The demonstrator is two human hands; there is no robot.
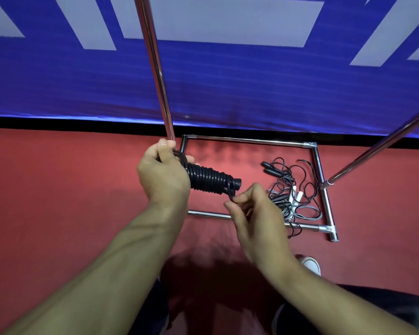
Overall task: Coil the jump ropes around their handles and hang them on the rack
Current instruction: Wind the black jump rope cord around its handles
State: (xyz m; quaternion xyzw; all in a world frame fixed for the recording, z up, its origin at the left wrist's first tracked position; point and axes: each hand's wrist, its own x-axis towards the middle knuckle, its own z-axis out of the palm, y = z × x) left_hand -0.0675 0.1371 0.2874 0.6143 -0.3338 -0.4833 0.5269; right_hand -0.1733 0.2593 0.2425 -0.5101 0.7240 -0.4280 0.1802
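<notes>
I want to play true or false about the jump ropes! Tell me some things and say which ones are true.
1. The left hand holds a black coiled rope. True.
2. The right hand is empty and flat. False: it pinches the rope's end.
3. More ropes lie in a pile on the floor. True.
4. The floor is green. False: it is red.
5. The pile lies outside the rack's base. False: it lies mostly inside the frame.
</notes>
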